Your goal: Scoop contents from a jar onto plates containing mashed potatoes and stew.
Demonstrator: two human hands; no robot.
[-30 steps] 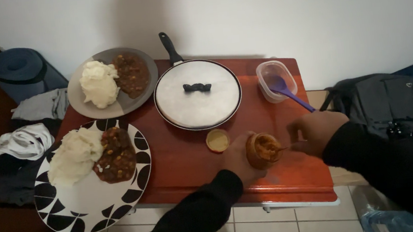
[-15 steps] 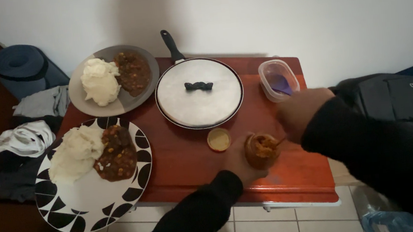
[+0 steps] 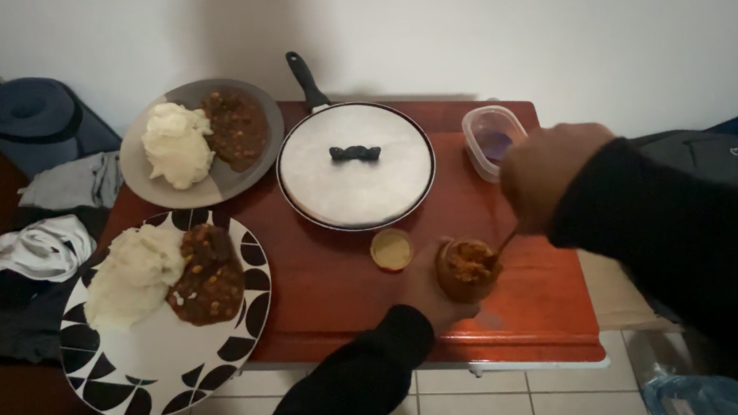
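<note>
My left hand (image 3: pixel 419 288) grips a small glass jar (image 3: pixel 464 271) of orange-brown paste near the front edge of the red table (image 3: pixel 339 272). My right hand (image 3: pixel 544 168) is raised above and to the right of the jar, holding a thin spoon (image 3: pixel 504 242) whose tip dips into the jar's mouth. The jar's round yellow lid (image 3: pixel 390 249) lies on the table just left of the jar.
A black-and-white patterned plate (image 3: pixel 169 358) with mash and dark stew overhangs the front left. A grey plate (image 3: pixel 198 191) with the same food sits behind it. A lidded frying pan (image 3: pixel 355 164) stands in the middle, a clear plastic tub (image 3: pixel 489 136) at the back right. Clothes (image 3: pixel 30 250) and a rolled mat (image 3: pixel 36 112) lie left.
My right hand has risen from beside the jar to above it, tilting the spoon more upright in the jar. The left hand and jar stay put.
</note>
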